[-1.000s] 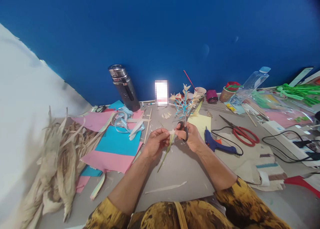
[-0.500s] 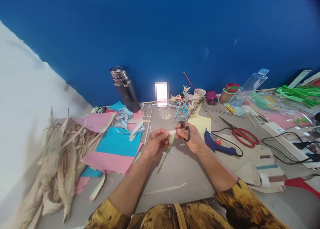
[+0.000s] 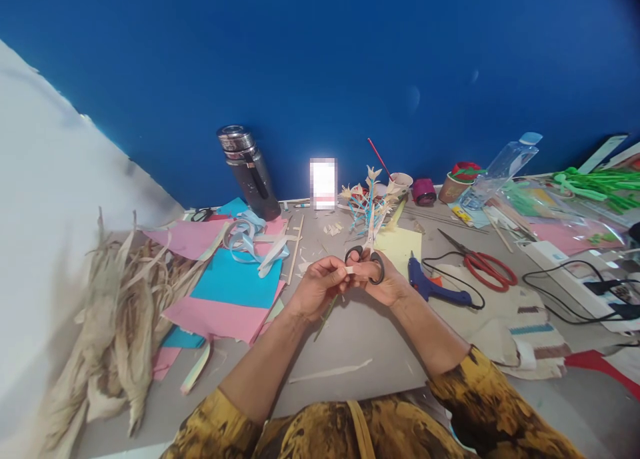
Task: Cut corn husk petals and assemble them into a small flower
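Between my fingertips is a small pale strip (image 3: 349, 270), its kind unclear. My left hand (image 3: 317, 287) pinches one end of it. Small black-handled scissors (image 3: 371, 235) hang on the fingers of my right hand (image 3: 386, 284), blades pointing away from me, while those fingertips touch the strip's other end. Just beyond the blades stands a bunch of pale husk-like flowers on blue stems (image 3: 371, 202). Small pale cut pieces (image 3: 331, 229) lie beyond my left hand, and a thin green leaf strip (image 3: 326, 319) lies under my hands.
At left are dried husks (image 3: 113, 325), blue and pink sheets (image 3: 237, 279), light-blue ribbon (image 3: 245, 235) and a dark flask (image 3: 250, 172). To the right lie a blue glue gun (image 3: 440, 291), red-handled scissors (image 3: 490, 272), a tilted plastic bottle (image 3: 505, 169) and a power strip (image 3: 570, 282) with cables.
My hands have drawn closer together around the pale strip. The scissors have turned upright, their blades now plainly pointing away from me. The view has shifted slightly.
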{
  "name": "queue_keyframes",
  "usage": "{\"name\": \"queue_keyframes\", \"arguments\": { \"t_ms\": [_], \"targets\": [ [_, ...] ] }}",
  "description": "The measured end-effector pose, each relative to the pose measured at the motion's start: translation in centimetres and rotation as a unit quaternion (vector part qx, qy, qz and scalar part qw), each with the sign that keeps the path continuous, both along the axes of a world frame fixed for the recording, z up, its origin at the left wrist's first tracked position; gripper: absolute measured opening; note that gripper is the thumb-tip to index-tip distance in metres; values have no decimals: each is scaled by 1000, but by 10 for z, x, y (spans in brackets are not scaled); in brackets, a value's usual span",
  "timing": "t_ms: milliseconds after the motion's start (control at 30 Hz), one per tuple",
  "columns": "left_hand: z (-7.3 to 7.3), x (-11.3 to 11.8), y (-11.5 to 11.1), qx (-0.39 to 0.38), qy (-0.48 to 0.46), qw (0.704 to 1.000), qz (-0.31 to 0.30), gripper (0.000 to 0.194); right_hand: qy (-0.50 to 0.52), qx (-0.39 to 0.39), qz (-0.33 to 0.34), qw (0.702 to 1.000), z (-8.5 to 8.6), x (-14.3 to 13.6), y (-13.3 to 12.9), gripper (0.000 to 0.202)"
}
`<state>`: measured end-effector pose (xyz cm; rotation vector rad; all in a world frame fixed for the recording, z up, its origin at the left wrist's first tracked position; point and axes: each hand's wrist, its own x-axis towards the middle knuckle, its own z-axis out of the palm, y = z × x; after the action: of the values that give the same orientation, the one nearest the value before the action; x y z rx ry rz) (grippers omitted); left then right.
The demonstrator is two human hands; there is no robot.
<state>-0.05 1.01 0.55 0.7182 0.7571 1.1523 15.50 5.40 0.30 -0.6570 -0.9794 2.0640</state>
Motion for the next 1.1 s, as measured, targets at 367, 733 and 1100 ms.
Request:
{"name": "queue_keyframes", "arguments": {
  "t_ms": [367, 733, 1100],
  "targets": [
    [-1, -7, 3, 11, -13, 999, 31, 26, -35, 72, -114, 990, 0, -3, 2, 38],
    [-1, -4, -2, 328, 385, 810, 297, 10, -50, 0, -80, 996, 0, -2, 3, 45],
    [-6, -7, -1, 166, 227, 944, 174, 21, -120, 83, -187, 971, -4, -5, 4, 30]
  ]
}}
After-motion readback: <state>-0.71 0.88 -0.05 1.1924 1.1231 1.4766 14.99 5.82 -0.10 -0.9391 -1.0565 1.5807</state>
